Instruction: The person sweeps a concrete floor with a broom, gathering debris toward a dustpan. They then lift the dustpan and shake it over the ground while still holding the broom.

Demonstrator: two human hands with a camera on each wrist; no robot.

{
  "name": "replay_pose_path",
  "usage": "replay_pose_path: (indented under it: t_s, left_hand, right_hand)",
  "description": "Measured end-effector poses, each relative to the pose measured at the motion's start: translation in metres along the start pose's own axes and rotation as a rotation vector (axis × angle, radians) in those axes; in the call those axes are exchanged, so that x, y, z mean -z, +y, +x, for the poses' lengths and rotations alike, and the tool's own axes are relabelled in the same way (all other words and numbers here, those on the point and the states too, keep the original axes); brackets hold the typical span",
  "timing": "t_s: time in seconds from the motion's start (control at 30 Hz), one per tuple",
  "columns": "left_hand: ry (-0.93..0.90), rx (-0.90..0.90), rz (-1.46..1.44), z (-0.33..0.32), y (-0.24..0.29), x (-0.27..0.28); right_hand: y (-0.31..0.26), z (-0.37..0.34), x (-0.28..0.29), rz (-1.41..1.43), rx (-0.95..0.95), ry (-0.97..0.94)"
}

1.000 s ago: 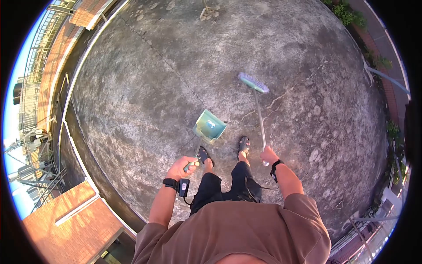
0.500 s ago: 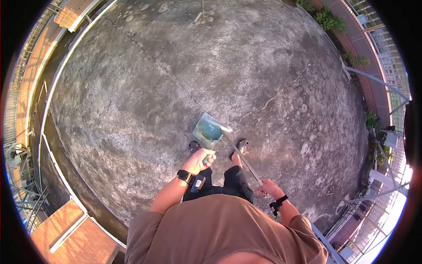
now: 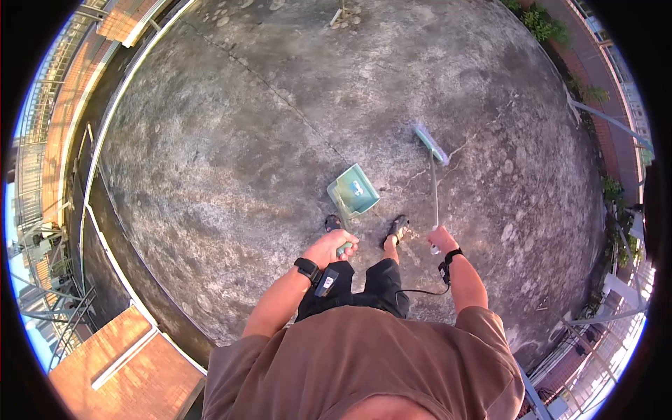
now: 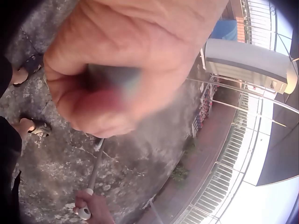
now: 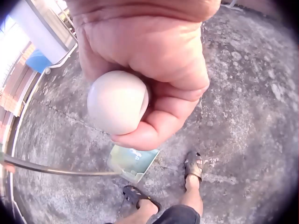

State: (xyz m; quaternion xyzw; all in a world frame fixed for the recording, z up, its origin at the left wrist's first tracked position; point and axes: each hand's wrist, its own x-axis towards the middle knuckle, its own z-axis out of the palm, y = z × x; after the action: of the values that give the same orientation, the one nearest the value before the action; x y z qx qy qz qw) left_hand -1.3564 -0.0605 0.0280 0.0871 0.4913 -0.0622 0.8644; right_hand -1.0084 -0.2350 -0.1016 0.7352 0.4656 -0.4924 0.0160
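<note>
My left hand [image 3: 331, 247] grips the green handle end of a long-handled dustpan [image 3: 362, 199], its fingers curled round it. The pale green pan hangs or rests just ahead of the feet, its open side facing forward and right. In the right hand [image 3: 442, 240] is a broom [image 3: 435, 192], held near the top of its stick. Its light green head with pale purple bristles [image 3: 431, 145] lies out ahead, right of the pan and apart from it. The rounded white end cap [image 5: 114, 102] of the broom stick pokes out of the right fist in the right wrist view.
Stained concrete floor [image 3: 252, 154], crossed by cracks, spreads around the sandalled feet [image 3: 397, 227]. A white pipe [image 3: 105, 133] and a gutter run along the left edge. Green plants [image 3: 542, 24] and a railing line the right side. A post base [image 3: 337, 15] stands far ahead.
The broom head was ahead, then swung back to the dustpan's right edge half a second ago, and now is out ahead to the right again. Both hands keep their grip.
</note>
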Motion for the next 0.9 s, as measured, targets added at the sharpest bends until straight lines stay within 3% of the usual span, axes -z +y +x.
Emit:
replay_pose_path:
  t_s: [0.03, 0.1, 0.17, 0.2, 0.23, 0.27, 0.33, 0.37, 0.43, 0.5, 0.73, 0.8, 0.9]
  left_hand:
    - [0.008, 0.008, 0.016, -0.004, 0.003, 0.001]
    - [0.038, -0.039, 0.099, -0.01, 0.011, -0.005]
    - [0.014, 0.004, 0.096, 0.001, 0.015, 0.0]
    - [0.005, 0.042, 0.078, 0.004, 0.017, 0.003]
    - [-0.003, 0.05, 0.094, 0.004, 0.019, 0.003]
    - [-0.016, 0.046, 0.098, 0.004, 0.021, 0.003]
    - [-0.019, 0.068, 0.02, 0.005, 0.023, 0.009]
    - [-0.019, -0.021, 0.188, 0.006, 0.023, 0.015]
    - [-0.011, -0.012, 0.119, -0.001, 0.024, 0.02]
    - [0.004, 0.016, 0.065, 0.003, 0.023, 0.034]
    - [-0.041, 0.037, -0.109, -0.006, 0.044, 0.023]
    - [-0.038, 0.02, -0.119, 0.0, 0.051, 0.016]
    - [-0.024, -0.021, -0.138, -0.002, 0.068, 0.0]
  right_hand:
    - [-0.021, -0.012, -0.022, 0.216, -0.164, -0.043]
    - [-0.053, -0.042, -0.057, 0.246, -0.383, -0.156]
    - [-0.073, -0.087, -0.081, 0.325, -0.373, -0.212]
    - [-0.067, -0.104, -0.098, 0.293, -0.246, -0.304]
    - [-0.101, -0.132, -0.072, 0.31, -0.326, -0.338]
    - [-0.091, -0.141, -0.083, 0.304, -0.287, -0.387]
    - [-0.082, -0.158, -0.085, 0.392, -0.301, -0.392]
    - [-0.089, -0.166, -0.074, 0.387, -0.302, -0.384]
    - [-0.104, -0.184, -0.056, 0.562, -0.405, -0.261]
    - [-0.107, -0.192, -0.045, 0.575, -0.378, -0.211]
    - [-0.069, -0.133, 0.024, 0.578, -0.293, -0.009]
    - [-0.092, -0.105, 0.081, 0.542, -0.296, 0.074]
    - [-0.051, -0.024, 0.136, 0.451, -0.222, 0.127]
